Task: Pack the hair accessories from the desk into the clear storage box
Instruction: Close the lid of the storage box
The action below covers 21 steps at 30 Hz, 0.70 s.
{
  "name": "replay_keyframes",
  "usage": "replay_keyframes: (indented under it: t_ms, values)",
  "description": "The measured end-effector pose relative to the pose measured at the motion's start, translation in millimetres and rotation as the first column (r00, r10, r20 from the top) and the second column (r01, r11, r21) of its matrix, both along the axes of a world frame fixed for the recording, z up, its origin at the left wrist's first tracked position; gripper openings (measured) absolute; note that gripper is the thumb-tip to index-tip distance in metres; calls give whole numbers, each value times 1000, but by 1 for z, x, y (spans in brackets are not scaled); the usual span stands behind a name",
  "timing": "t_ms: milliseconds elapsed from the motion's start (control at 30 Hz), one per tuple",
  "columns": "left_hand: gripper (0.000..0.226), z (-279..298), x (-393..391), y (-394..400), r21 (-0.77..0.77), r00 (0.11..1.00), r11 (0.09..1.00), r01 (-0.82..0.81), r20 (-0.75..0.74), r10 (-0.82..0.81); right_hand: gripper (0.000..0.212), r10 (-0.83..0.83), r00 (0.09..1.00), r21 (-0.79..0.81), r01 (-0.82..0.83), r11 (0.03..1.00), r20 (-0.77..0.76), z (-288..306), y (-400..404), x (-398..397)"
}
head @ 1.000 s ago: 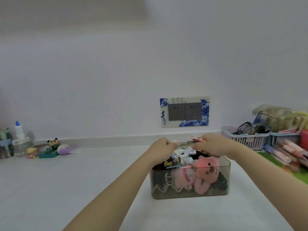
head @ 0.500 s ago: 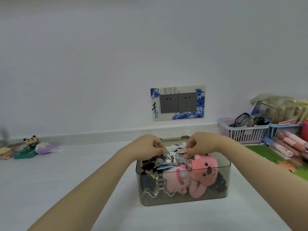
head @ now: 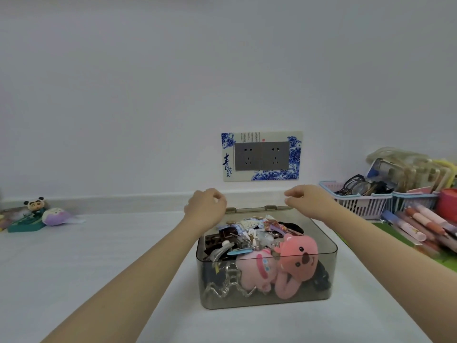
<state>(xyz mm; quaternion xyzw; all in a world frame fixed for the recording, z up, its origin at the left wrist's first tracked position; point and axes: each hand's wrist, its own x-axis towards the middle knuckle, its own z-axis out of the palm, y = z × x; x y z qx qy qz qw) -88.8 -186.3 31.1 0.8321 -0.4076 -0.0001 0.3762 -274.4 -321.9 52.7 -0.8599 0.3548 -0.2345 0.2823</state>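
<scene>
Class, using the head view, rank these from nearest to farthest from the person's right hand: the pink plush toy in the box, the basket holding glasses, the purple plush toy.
From the right hand:
1. Basket holding glasses, just to its right by the wall.
2. Pink plush toy, below it inside the clear storage box.
3. Purple plush toy, far across the desk at the left.

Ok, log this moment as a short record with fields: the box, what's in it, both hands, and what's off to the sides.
box: clear storage box on the white desk, lid behind it, not closed
contents: pink plush, clear claw clip, mixed hair clips
left hand: above the box's rear left, fingers curled, nothing visibly held
right hand: above the rear right, fingers curled, nothing visibly held
left side: small toys
right side: baskets, pens
</scene>
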Motion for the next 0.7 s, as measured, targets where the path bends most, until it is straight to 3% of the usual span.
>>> replay_keyframes:
  t_ms: [100, 200, 267, 500, 700]
  values:
    - [26, -3, 11, -8, 90, 960, 994, -57, -269, 79, 56, -69, 997, 195, 72, 978, -25, -11, -15, 10]
    - [29, -1, 15, -17, -65, 791, 982, -177, -603, 103, 53, -128, 987, 438, 74, 896, 95, -17, -25, 21]
    - [31, -3, 21, -22, -156, 689, 959, -239, -722, 54, 46, -178, 965, 528, 51, 848, 193, -20, -30, 27]
    - [20, -20, 40, -29, -206, 674, 940, -272, -738, 33, 25, -247, 919, 617, 5, 787, 308, -26, -27, 26]
    - [23, -15, 32, -8, -326, 687, 906, -269, -725, -57, 20, -297, 845, 667, -92, 739, 446, -25, -15, 19]
